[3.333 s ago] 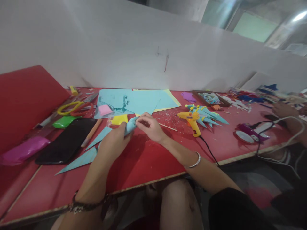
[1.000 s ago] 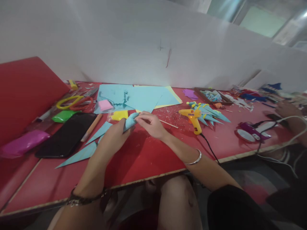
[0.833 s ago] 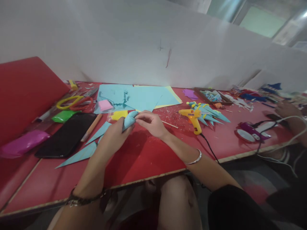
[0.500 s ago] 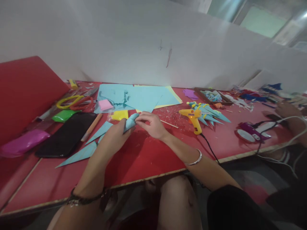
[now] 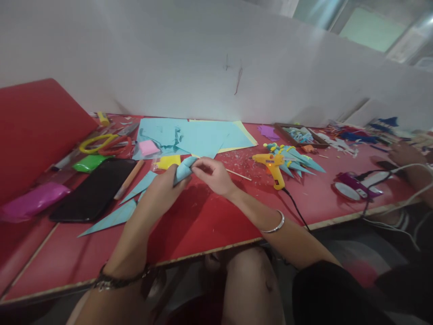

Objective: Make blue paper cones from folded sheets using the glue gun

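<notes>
Held in my left hand (image 5: 165, 187) is a light blue rolled paper cone (image 5: 183, 170), its closed fingers wrapped round the lower part. My right hand (image 5: 214, 175) pinches at the cone's upper right end with thumb and fingertips; what exactly lies between them is hidden. Beside my left wrist lie flat-looking blue paper cones (image 5: 111, 217). Blue paper sheets (image 5: 206, 137) are spread behind my hands, and a small yellow packet (image 5: 169, 162) lies just past the left one.
A yellow glue gun (image 5: 272, 167) with a cord stands to the right, by finished blue cones (image 5: 297, 160). On the left are a black phone (image 5: 94, 192), scissors (image 5: 117, 145) and clay packets (image 5: 37, 201). Another person's hand (image 5: 406, 158) rests far right near a purple device (image 5: 361, 186).
My right fingertips have shifted very slightly right along the cone's end, and more of the paper shows. My left hand keeps its hold; everything else looks the same.
</notes>
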`<state>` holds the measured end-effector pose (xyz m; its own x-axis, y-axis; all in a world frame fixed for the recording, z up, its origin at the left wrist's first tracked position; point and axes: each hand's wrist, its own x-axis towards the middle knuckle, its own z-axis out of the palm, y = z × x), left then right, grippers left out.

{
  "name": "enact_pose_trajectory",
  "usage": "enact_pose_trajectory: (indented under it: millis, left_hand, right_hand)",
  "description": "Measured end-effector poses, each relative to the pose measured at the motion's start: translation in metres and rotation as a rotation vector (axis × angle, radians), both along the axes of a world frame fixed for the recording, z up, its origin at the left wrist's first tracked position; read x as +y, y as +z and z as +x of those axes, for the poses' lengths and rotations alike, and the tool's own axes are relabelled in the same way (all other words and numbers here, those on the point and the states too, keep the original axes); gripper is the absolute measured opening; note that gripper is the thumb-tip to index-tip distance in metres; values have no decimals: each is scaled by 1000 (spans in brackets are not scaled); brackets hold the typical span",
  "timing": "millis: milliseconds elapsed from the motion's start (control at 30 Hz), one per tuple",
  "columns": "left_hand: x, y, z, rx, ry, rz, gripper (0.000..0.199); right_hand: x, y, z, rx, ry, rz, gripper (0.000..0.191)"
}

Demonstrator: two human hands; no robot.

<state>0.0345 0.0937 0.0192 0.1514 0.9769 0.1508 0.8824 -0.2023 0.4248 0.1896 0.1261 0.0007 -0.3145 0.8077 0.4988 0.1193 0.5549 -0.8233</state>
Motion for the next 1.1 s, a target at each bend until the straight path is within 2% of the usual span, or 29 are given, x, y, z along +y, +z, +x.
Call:
enact_pose_trajectory:
  millis: [167, 500, 633, 900, 1100]
  left_hand:
    - [-1, 2, 1, -22, 12, -13, 24]
    - [0, -1, -1, 50, -25, -43, 27]
    - [0, -1, -2, 37, -22, -45, 26]
    - [-1, 5, 3, -63, 12, -6, 27]
    - [-1, 4, 2, -5, 6, 10, 23]
  right_hand:
    - [2, -3, -1, 83, 40, -105, 12]
    - [0, -1, 1, -60, 50, 25, 7]
    - [1, -1, 0, -27, 76, 15, 8]
    - [-1, 0, -1, -45, 35, 55, 12]
    - [1, -9, -2, -83, 64, -61, 17]
